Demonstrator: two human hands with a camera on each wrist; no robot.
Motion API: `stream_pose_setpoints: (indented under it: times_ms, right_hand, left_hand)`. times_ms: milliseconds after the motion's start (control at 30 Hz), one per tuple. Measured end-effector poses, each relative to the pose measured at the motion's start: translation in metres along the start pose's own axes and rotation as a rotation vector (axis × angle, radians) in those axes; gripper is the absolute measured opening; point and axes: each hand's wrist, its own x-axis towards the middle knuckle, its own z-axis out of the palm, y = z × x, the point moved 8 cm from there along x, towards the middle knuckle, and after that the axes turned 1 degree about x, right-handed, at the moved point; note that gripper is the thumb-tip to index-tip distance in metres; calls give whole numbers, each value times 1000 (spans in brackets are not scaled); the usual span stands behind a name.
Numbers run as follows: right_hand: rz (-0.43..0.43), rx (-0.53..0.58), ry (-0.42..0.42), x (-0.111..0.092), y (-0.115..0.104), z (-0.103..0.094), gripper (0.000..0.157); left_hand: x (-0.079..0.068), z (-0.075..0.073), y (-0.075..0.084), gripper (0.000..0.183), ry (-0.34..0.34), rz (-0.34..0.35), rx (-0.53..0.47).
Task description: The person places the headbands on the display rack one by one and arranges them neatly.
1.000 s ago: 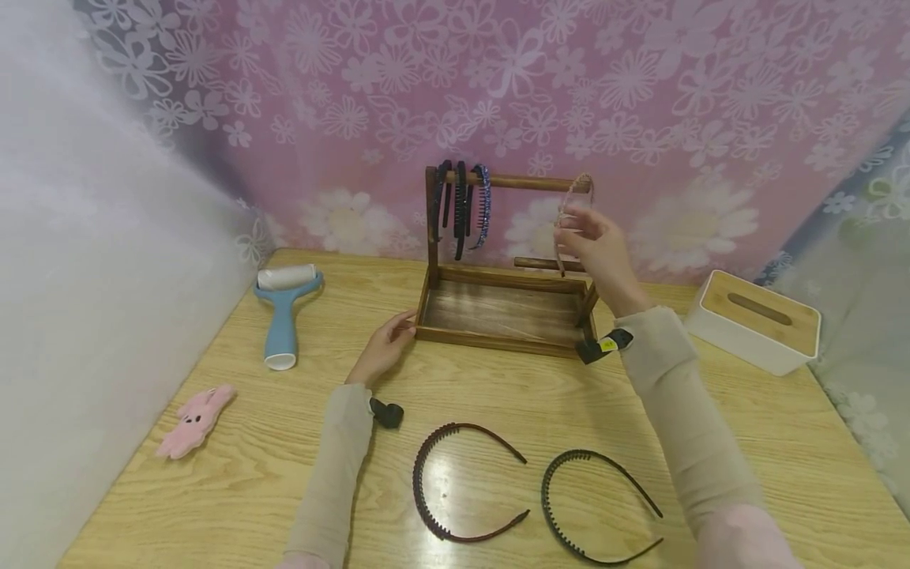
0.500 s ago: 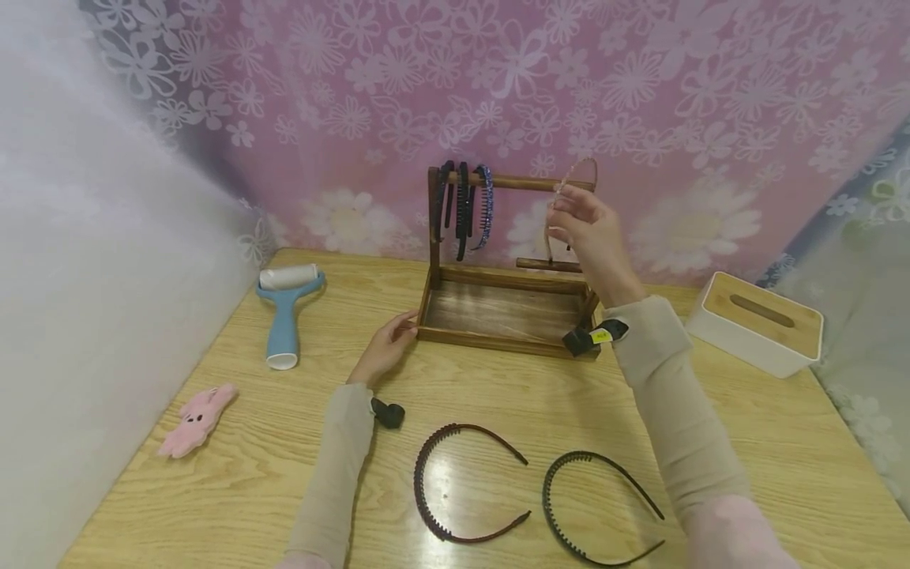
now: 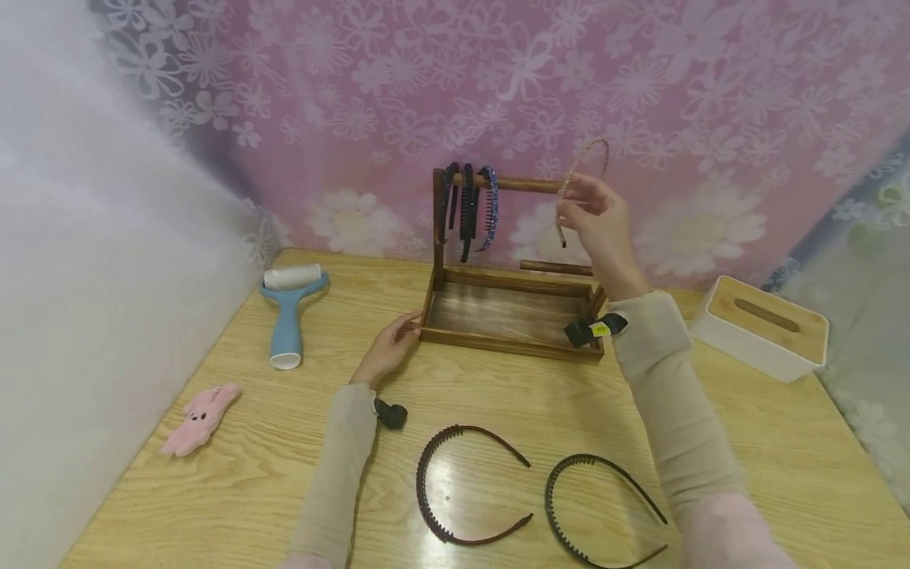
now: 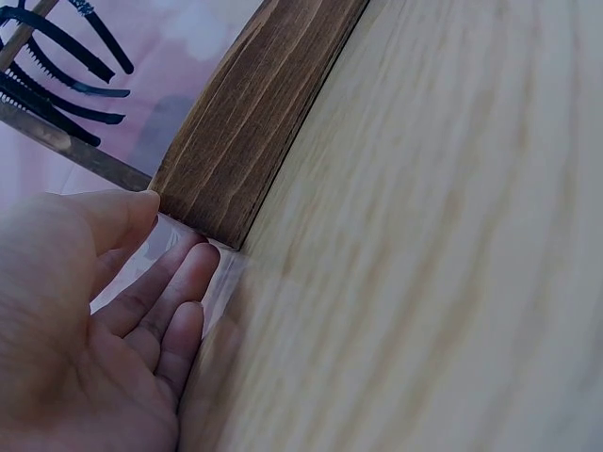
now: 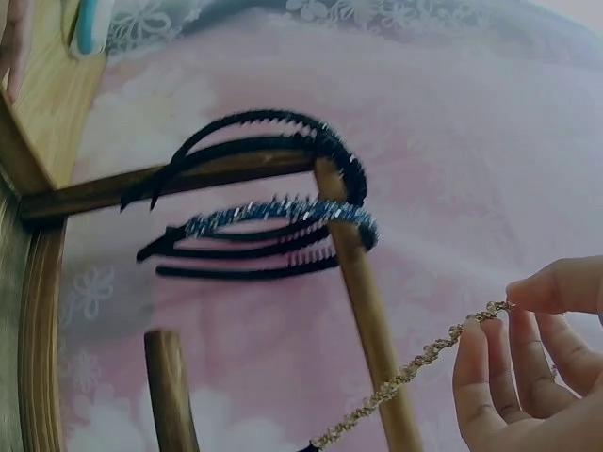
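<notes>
My right hand point(image 3: 600, 225) pinches a thin gold beaded headband point(image 3: 574, 164) between thumb and fingertips. The band's arch rises above the top bar point(image 3: 526, 184) of a dark wooden rack, near the bar's right end. In the right wrist view, the band's beads point(image 5: 405, 372) slant past the bar. My left hand point(image 3: 389, 344) rests at the front left corner of the rack's tray point(image 3: 498, 344); in the left wrist view its thumb touches the wood point(image 4: 250, 122), with the other fingers loosely extended below. Several dark headbands point(image 3: 466, 213) and a blue glittery headband point(image 3: 491, 207) hang at the bar's left.
A brown toothed headband point(image 3: 422, 482) and a black toothed headband point(image 3: 550, 506) lie on the table in front. Left stand a blue lint roller point(image 3: 287, 324) and a pink plush toy point(image 3: 199, 420). A tissue box point(image 3: 753, 336) sits to the right. A short lower peg point(image 3: 550, 267) juts from the rack.
My right hand has raised the gold beaded headband, from around the right end of the top bar to higher up. The left hand has stayed at the rack's corner.
</notes>
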Motion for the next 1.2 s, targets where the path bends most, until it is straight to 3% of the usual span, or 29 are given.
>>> stream_pose_setpoints:
  times_ms: [133,400,633,800,867,1200]
  right_hand:
    - [16,-68,-12,5,6,0,35]
    - [95,-241,-138,10,32,19,44]
    - [92,-252,-189,11,47,37,45]
    - [99,-247,-193,11,55,45,44]
    - [108,-253,-197,9,58,46,44]
    - [156,-281,-211,1,73,44,44]
  left_hand:
    - [1,0,0,43,1,-5,0]
    - [2,1,-1,45,-3,-5,-16]
    - [0,0,1,44,16,28,-2]
    - [1,2,-1,44,10,15,-12]
    - [1,3,-1,44,-3,-13,-27]
    - [3,0,-3,43,8,-17,-12]
